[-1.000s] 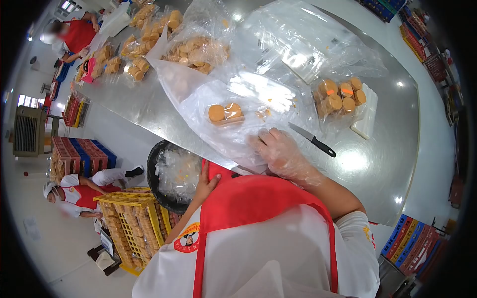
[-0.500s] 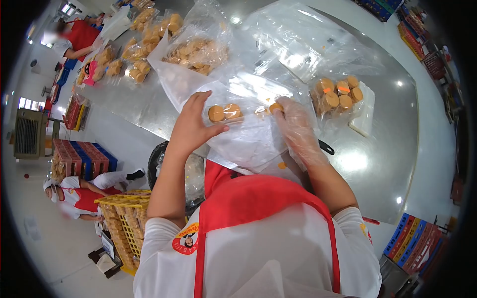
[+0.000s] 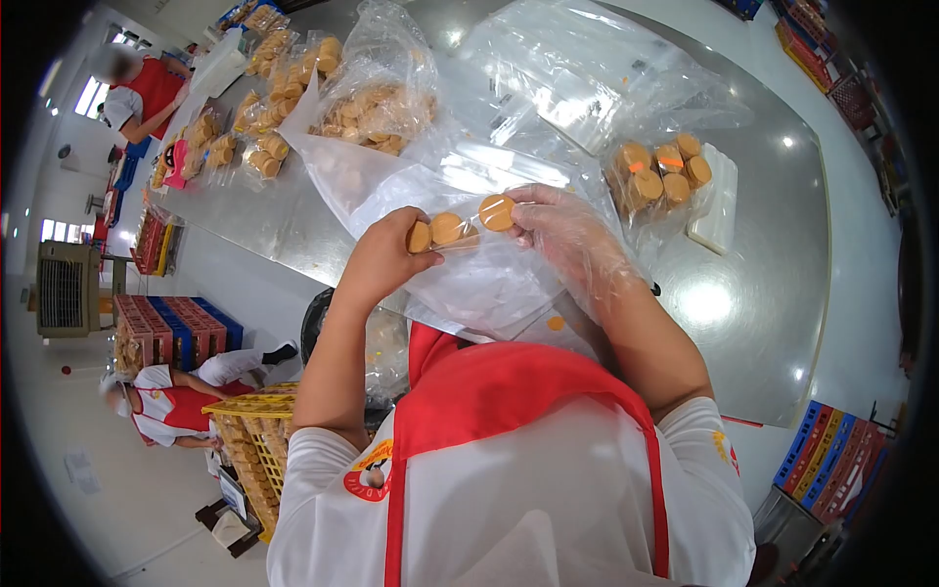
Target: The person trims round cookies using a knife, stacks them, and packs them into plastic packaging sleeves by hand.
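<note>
My bare left hand [image 3: 386, 252] is closed around the left end of a small clear bag [image 3: 471, 233] with round tan cookies [image 3: 447, 229] in it. My right hand [image 3: 567, 235], in a clear plastic glove, pinches a single round cookie [image 3: 496, 212] at the bag's right end, its flat face towards me. Whether that cookie is inside the bag mouth or just in front of it, I cannot tell. Beneath both hands lies a large whitish plastic sheet [image 3: 489, 289] with crumbs near it.
A large clear bag of loose cookies [image 3: 377, 112] lies beyond my left hand. To the right stand a filled cookie pack [image 3: 660, 176] and a white stack of bags [image 3: 719, 201]. Several packs [image 3: 264, 152] line the table's left. Two people in red aprons work at left, near a yellow crate [image 3: 259, 430].
My left hand has closed from spread fingers onto the bag's end. My right hand has moved left with the cookie, which is now turned face-on beside the others.
</note>
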